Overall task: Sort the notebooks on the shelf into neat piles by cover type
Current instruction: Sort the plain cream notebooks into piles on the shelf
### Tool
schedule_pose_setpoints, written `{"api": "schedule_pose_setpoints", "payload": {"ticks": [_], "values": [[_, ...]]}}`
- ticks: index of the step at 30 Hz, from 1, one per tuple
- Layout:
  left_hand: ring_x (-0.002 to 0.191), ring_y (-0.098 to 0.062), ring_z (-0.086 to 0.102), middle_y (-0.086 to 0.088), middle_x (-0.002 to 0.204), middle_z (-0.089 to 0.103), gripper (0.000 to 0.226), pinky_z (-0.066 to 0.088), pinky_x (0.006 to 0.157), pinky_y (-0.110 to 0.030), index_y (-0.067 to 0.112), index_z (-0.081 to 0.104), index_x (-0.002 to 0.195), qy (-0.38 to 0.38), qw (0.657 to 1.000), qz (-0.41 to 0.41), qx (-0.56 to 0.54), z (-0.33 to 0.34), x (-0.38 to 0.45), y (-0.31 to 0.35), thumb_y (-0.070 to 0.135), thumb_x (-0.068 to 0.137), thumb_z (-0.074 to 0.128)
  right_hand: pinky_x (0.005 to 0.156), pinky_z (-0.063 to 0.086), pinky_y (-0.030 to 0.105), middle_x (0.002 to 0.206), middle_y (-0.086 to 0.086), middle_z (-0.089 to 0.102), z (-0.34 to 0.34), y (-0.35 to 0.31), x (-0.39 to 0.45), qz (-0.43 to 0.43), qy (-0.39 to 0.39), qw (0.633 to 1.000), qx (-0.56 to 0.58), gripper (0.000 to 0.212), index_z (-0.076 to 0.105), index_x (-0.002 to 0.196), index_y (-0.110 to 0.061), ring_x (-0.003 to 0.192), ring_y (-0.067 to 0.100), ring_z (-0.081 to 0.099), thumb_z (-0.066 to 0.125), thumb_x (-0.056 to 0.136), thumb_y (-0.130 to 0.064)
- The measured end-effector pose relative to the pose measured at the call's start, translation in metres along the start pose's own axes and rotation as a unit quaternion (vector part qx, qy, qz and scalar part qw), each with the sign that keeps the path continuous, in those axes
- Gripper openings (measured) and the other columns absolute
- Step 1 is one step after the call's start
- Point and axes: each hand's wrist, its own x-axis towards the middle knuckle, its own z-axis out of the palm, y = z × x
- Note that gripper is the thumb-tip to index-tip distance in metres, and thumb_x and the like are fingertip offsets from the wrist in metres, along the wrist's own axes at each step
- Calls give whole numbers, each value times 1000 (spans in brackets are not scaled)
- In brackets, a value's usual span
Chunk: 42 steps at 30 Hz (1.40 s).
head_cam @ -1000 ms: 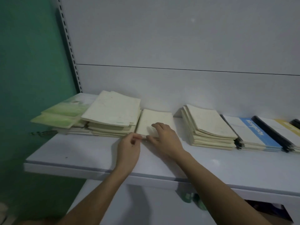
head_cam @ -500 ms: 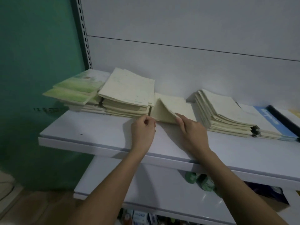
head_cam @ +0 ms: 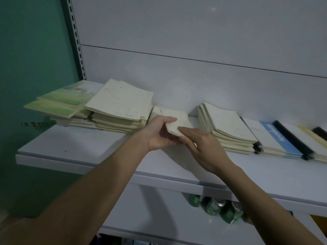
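A small stack of cream notebooks (head_cam: 180,121) is lifted off the white shelf (head_cam: 88,147) between two piles. My left hand (head_cam: 159,135) grips its near left corner, thumb on top. My right hand (head_cam: 203,147) lies with straight fingers against its near right edge and underside. One more cream notebook (head_cam: 155,112) leans behind it against the left cream pile (head_cam: 120,110). Green-cover notebooks (head_cam: 60,105) lie untidily at the far left. A second cream pile (head_cam: 228,128) sits to the right, then blue-and-white notebooks (head_cam: 272,138) and black-spined ones (head_cam: 300,138).
A grey back panel (head_cam: 194,68) closes the shelf behind, with a slotted upright (head_cam: 77,50) and a green wall (head_cam: 31,59) on the left. Green cans (head_cam: 215,207) lie on the lower shelf beneath. The front strip of the upper shelf is bare.
My left hand moved right from the shelf surface and took hold of the cream stack. The stack came up off the shelf, with my right hand under its near edge.
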Motion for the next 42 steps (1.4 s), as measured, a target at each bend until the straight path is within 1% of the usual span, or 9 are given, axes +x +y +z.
{"api": "schedule_pose_setpoints", "payload": {"ticks": [4,8,12,16,20,29,33,38,42], "values": [[94,-33,65,-20,111,66,35,56,76,-48,-1,52,125,46,994,45,87,10,-2,27,-3,93,38,88,42,26,117,-4,65,-12,-1,9,-11,97,994,42,42,65,119,-18,107,13,55,35,101,-41],[95,-30,67,-15,115,67,45,60,59,-40,5,50,131,92,977,135,136,9,-11,67,-6,90,37,75,44,25,90,-7,67,-9,-14,19,-14,172,976,130,38,69,97,-16,85,8,58,35,101,-33],[94,-31,63,-13,117,61,47,59,53,-49,15,46,129,137,958,197,158,-7,-27,94,-7,89,35,83,46,33,105,-9,65,16,-12,37,23,6,997,70,37,65,108,-23,100,13,57,39,99,-48],[90,-33,61,-11,106,61,38,57,55,-54,19,48,113,158,958,192,140,-24,-43,97,-8,90,34,112,28,42,156,-1,28,50,-4,65,80,-170,981,-41,81,29,149,-22,142,22,26,42,86,-72],[88,-33,62,-12,102,62,33,57,57,-52,18,52,106,167,961,171,141,-39,-52,100,-6,91,35,110,25,48,154,1,27,72,4,79,104,-240,962,-74,85,25,148,-22,142,28,24,39,84,-76],[94,-31,62,-13,112,63,36,55,69,-43,18,50,115,167,955,156,189,-65,-64,109,-3,90,38,110,28,34,151,-3,39,33,-4,41,104,-219,969,47,60,37,147,-25,137,20,37,32,97,-59],[88,-26,63,-9,102,65,34,53,66,-37,21,54,106,159,955,141,206,-61,-66,103,-4,91,36,75,45,25,86,-6,64,5,0,51,211,-24,922,323,54,66,89,-22,82,13,58,33,93,-65],[90,-30,63,-13,106,64,36,54,64,-44,17,47,131,144,963,115,198,-45,-58,91,6,98,39,58,45,13,85,0,60,-21,-36,70,245,86,879,401,47,65,95,-16,76,14,54,32,101,-50],[86,-29,69,-11,105,71,46,58,57,-42,14,56,127,129,976,77,156,-28,-48,82,49,98,46,91,44,19,121,-18,62,-1,-64,72,115,29,949,293,44,61,126,-31,111,3,55,34,99,-53]]}}
